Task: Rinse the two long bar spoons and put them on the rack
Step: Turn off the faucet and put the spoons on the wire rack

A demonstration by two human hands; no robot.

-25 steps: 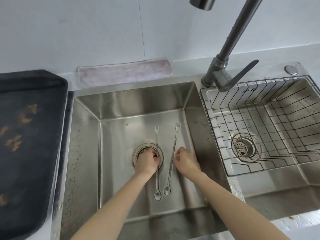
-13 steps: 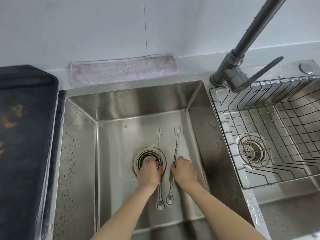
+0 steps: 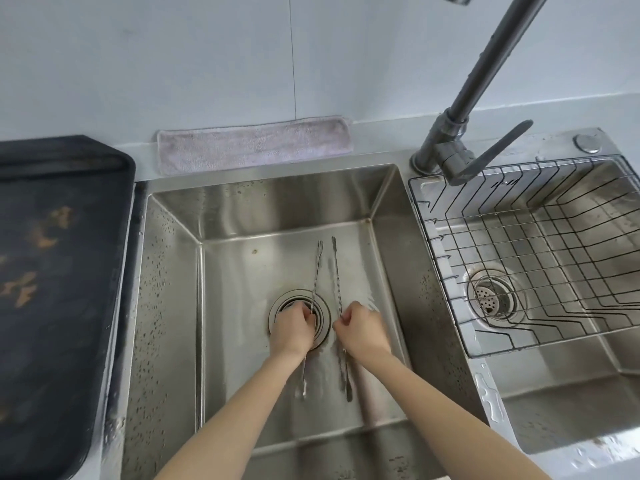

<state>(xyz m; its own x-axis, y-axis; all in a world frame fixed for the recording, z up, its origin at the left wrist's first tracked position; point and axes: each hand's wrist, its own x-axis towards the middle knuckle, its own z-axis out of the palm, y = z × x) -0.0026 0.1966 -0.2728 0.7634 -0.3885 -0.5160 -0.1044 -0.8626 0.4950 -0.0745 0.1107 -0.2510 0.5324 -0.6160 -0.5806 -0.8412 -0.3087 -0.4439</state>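
My left hand (image 3: 291, 329) and right hand (image 3: 363, 329) each pinch a spoon (image 3: 316, 271) mid-shaft, picking up. Next: lift both under the tap (image 3: 485, 74) at one o'clock.

Each spoon's shaft vanishes under closed fingers: left spoon (image 3: 316, 271) under the left hand (image 3: 291, 329), right spoon (image 3: 336, 271) under the right hand (image 3: 363, 329).

A pale tiled wall (image 3: 207, 57) stands behind a light bench (image 3: 381, 133). A grey cloth (image 3: 254, 145) lies along its back edge, and a dark tray (image 3: 52, 271) sits at the left.
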